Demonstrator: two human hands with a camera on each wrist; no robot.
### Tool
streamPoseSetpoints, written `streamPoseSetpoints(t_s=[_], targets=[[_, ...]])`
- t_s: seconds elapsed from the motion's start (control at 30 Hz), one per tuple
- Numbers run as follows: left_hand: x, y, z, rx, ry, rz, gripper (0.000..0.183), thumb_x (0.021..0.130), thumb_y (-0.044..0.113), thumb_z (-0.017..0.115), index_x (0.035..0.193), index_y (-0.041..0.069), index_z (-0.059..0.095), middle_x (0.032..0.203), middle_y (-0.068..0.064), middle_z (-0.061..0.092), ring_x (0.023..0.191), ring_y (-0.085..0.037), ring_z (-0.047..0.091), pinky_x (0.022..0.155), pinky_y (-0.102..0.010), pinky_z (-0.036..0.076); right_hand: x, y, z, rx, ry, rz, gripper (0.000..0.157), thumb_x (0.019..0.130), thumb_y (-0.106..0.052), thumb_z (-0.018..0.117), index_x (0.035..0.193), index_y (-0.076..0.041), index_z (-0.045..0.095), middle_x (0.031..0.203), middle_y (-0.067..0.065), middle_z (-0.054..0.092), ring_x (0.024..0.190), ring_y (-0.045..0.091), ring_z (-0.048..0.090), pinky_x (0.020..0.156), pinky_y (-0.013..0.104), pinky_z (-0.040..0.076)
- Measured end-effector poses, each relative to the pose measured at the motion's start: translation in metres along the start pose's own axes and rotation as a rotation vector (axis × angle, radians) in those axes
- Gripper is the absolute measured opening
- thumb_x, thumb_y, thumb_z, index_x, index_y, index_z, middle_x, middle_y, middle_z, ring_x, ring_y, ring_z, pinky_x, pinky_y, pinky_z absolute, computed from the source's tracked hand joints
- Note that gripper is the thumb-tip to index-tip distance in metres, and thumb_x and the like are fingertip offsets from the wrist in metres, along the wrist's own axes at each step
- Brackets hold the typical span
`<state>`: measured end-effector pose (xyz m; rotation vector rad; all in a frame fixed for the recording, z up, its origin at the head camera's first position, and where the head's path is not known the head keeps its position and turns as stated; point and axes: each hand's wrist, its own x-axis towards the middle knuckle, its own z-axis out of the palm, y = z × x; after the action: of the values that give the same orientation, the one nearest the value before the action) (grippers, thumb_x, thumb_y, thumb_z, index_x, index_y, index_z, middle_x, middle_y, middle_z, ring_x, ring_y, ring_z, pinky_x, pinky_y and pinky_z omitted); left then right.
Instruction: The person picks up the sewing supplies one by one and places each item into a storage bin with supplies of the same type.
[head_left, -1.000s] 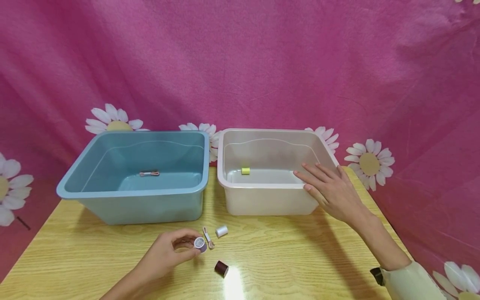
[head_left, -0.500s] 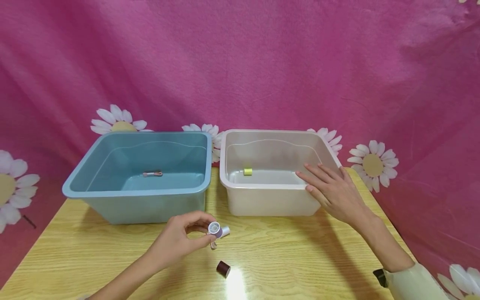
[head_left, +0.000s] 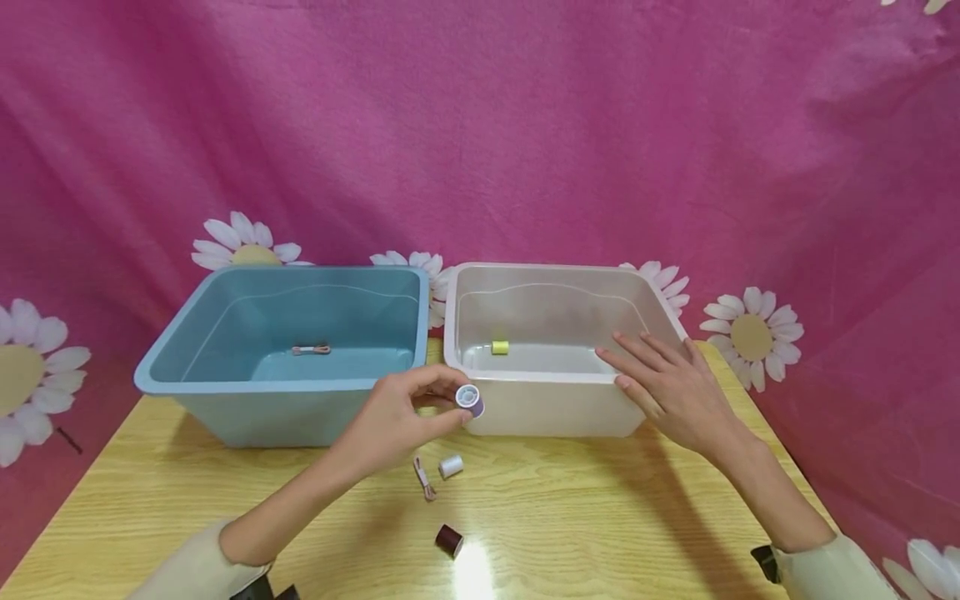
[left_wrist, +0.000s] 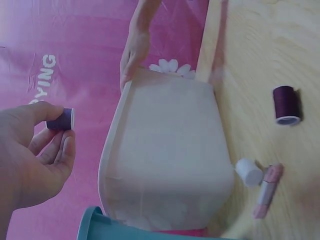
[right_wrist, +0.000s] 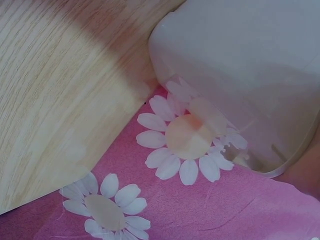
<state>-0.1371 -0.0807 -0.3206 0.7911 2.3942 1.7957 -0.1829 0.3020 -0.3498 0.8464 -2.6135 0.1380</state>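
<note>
My left hand (head_left: 401,418) pinches a purple thread spool (head_left: 470,402) between thumb and fingers, in front of the near left corner of the white bin (head_left: 547,407). In the left wrist view the spool (left_wrist: 61,119) shows its purple side and white end. My right hand (head_left: 675,393) rests on the right front rim of that bin, fingers spread and fairly straight. Inside the white bin lies a yellow thread spool (head_left: 499,347). Below my left hand, a white spool (head_left: 451,466), a pink bundled cord (head_left: 423,478) and a dark maroon spool (head_left: 449,541) lie on the table.
To the left stands a blue bin (head_left: 285,387) with one bundled cord (head_left: 311,349) on its floor. Both bins sit side by side on the wooden table (head_left: 585,517), a narrow gap between them. A pink flowered cloth (head_left: 480,133) hangs behind.
My left hand has lifted the purple spool from beside the cord and carried it up and right to the white bin's front. The right hand stays on the rim.
</note>
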Motion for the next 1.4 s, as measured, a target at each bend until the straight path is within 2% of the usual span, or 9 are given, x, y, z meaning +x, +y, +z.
streamPoseSetpoints(t_s=[0.17, 0.3, 0.57, 0.87, 1.03, 1.4], targets=[[0.016, 0.004, 0.007, -0.055, 0.013, -0.037, 0.023, 0.086, 0.004, 0.077, 0.108, 0.006, 0.072, 0.097, -0.004, 0.072, 0.087, -0.020, 0.068, 0.077, -0.032, 0.058, 0.000, -0.001, 0.000, 0.003, -0.002, 0.006, 0.048, 0.102, -0.035, 0.055, 0.150, -0.032, 0.047, 0.154, 0.002, 0.043, 0.135, 0.041, 0.041, 0.103, 0.074, 0.021], [0.031, 0.003, 0.015, -0.058, 0.036, -0.047, 0.024, 0.085, 0.004, 0.077, 0.109, 0.003, 0.071, 0.097, -0.005, 0.071, 0.088, -0.019, 0.068, 0.078, -0.029, 0.057, 0.000, -0.001, -0.001, 0.001, -0.001, 0.004, 0.048, 0.102, -0.034, 0.055, 0.149, -0.032, 0.048, 0.153, 0.003, 0.044, 0.135, 0.042, 0.041, 0.103, 0.074, 0.022], [0.065, -0.003, 0.027, -0.018, 0.060, -0.054, 0.022, 0.084, 0.005, 0.078, 0.105, 0.003, 0.072, 0.090, -0.003, 0.072, 0.084, -0.016, 0.068, 0.077, -0.029, 0.056, 0.000, -0.001, 0.002, 0.011, 0.000, 0.003, 0.049, 0.101, -0.033, 0.056, 0.149, -0.031, 0.048, 0.153, 0.005, 0.045, 0.135, 0.042, 0.041, 0.103, 0.075, 0.021], [0.097, 0.001, 0.037, 0.028, 0.063, -0.080, 0.022, 0.085, 0.007, 0.079, 0.106, 0.005, 0.072, 0.091, -0.004, 0.072, 0.086, -0.014, 0.067, 0.074, -0.025, 0.054, 0.001, -0.002, 0.001, 0.002, 0.011, 0.002, 0.047, 0.102, -0.035, 0.054, 0.149, -0.032, 0.049, 0.153, 0.003, 0.045, 0.135, 0.041, 0.041, 0.103, 0.074, 0.023], [0.111, 0.002, 0.042, 0.040, 0.066, -0.076, 0.022, 0.085, 0.007, 0.078, 0.107, 0.004, 0.072, 0.091, -0.004, 0.073, 0.085, -0.013, 0.068, 0.073, -0.022, 0.052, 0.001, -0.001, 0.001, -0.005, 0.005, 0.007, 0.047, 0.103, -0.035, 0.053, 0.149, -0.033, 0.048, 0.154, 0.001, 0.043, 0.136, 0.040, 0.040, 0.102, 0.075, 0.023], [0.130, -0.002, 0.047, 0.053, 0.067, -0.123, 0.020, 0.087, 0.007, 0.077, 0.106, 0.003, 0.073, 0.091, -0.004, 0.072, 0.083, -0.014, 0.067, 0.070, -0.021, 0.050, 0.000, -0.001, 0.002, -0.007, 0.009, 0.011, 0.046, 0.102, -0.035, 0.054, 0.148, -0.032, 0.050, 0.153, 0.001, 0.044, 0.136, 0.040, 0.040, 0.102, 0.074, 0.024]])
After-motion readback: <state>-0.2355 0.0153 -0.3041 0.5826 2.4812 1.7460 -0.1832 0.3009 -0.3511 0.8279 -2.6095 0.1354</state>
